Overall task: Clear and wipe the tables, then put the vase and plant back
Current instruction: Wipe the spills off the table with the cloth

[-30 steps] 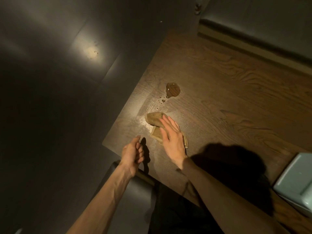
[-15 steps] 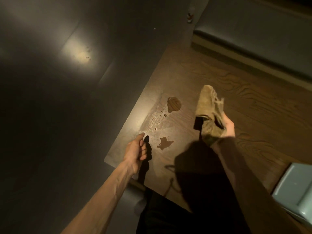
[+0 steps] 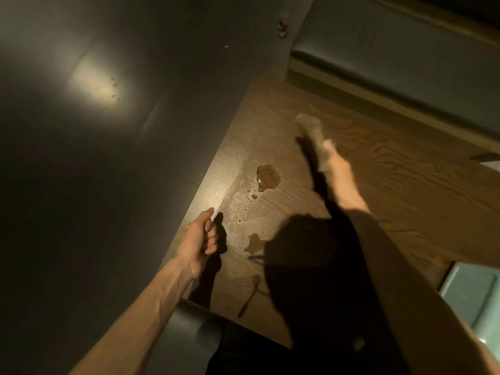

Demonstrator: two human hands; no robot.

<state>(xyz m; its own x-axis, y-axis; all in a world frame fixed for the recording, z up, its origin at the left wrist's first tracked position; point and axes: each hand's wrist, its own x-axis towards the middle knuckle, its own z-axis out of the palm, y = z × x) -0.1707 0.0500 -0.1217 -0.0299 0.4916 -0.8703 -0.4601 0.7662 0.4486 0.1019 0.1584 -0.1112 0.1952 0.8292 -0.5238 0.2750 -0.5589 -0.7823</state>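
Observation:
A dark wooden table (image 3: 405, 180) fills the right half of the view. My right hand (image 3: 339, 169) grips a tan cloth (image 3: 313, 133), blurred with motion and raised above the table. Two brown puddles lie on the wood: a larger spill (image 3: 267, 177) near the left edge and a smaller spill (image 3: 254, 242) closer to me, with small droplets between them. My left hand (image 3: 200, 236) hovers at the table's left edge, fingers loosely curled, holding nothing.
A dark padded bench (image 3: 392, 58) runs along the far side. A pale green bin (image 3: 476, 299) sits at the right front corner. A dark chair back (image 3: 189, 328) is below me. The grey floor (image 3: 94, 158) lies to the left.
My right hand lifted the cloth off the table, uncovering the smaller spill, then swung it up and away over the wood. My left hand stayed at the table edge.

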